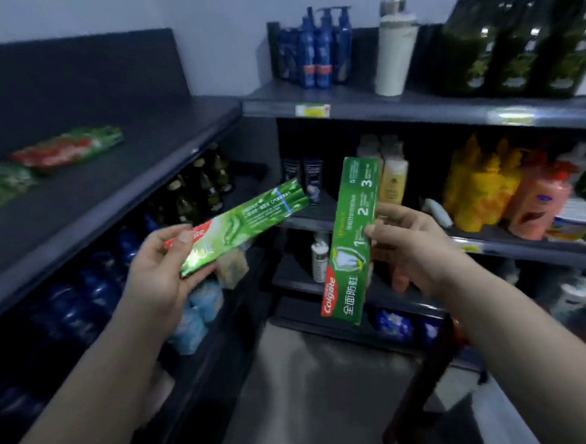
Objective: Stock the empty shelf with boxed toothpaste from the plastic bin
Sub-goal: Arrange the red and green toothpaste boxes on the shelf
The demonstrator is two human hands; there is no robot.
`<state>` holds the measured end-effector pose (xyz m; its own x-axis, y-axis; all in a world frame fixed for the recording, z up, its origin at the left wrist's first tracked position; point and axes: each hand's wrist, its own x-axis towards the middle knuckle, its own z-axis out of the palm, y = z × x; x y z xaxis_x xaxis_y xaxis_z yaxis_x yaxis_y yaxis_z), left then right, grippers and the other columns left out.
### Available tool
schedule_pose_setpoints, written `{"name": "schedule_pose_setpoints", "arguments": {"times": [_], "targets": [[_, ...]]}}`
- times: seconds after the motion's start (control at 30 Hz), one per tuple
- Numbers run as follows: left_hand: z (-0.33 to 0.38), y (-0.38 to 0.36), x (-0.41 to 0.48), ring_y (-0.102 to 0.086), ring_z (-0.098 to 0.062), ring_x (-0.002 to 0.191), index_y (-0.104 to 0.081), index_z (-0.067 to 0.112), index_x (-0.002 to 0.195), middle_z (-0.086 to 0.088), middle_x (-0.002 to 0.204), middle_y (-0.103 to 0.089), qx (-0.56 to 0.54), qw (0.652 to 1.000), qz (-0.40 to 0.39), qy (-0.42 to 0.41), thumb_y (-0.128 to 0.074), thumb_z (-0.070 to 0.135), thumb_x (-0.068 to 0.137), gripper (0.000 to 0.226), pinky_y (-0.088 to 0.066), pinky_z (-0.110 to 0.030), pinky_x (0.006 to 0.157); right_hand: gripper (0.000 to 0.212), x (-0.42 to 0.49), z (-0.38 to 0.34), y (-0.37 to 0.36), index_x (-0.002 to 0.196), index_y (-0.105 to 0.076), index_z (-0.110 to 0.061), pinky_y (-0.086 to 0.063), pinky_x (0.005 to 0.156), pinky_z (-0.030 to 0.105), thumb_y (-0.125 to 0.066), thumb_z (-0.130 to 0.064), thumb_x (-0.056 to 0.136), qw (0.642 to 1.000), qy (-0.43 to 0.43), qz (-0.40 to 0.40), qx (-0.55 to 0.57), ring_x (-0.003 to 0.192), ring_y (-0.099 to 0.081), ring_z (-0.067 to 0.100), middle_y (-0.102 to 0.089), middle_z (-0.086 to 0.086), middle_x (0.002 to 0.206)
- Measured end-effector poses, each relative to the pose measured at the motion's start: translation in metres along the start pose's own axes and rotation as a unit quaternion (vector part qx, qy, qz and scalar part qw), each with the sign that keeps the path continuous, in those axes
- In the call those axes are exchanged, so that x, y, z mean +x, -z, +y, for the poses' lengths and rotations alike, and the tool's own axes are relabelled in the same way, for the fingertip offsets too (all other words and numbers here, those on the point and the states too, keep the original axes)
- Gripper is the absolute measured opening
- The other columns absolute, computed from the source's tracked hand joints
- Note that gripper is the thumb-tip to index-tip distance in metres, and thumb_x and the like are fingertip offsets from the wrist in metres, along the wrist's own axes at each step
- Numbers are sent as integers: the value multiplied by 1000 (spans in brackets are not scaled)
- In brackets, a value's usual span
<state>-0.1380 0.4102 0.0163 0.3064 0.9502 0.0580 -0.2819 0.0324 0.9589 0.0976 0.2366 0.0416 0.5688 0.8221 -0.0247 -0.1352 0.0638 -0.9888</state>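
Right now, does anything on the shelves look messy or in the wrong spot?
Yes. The toothpaste boxes on the left shelf lie flat and slanted, not lined up with its edge. Also, a white flask stands beside the blue pump bottles on the top right shelf and looks unlike the goods around it.

The left grip (163, 260) holds a shiny green box (247, 224) that points up and to the right. The right grip (413, 248) holds a second green box (351, 239), almost standing up. The two do not touch. Up and left of the left grip, a red and green box (67, 149) lies on a dark shelf (111, 191)
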Motion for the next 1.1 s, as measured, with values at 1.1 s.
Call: {"name": "schedule_pose_setpoints", "arguments": {"times": [1.1], "targets": [[96, 219, 166, -62, -21, 98, -56, 18, 109, -7, 111, -64, 93, 930, 351, -66, -50, 3, 94, 22, -48, -44, 93, 20, 355, 17, -396, 105, -62, -11, -55, 66, 27, -60, -2, 86, 955, 44, -277, 96, 73, -67, 13, -72, -1, 80]]}}
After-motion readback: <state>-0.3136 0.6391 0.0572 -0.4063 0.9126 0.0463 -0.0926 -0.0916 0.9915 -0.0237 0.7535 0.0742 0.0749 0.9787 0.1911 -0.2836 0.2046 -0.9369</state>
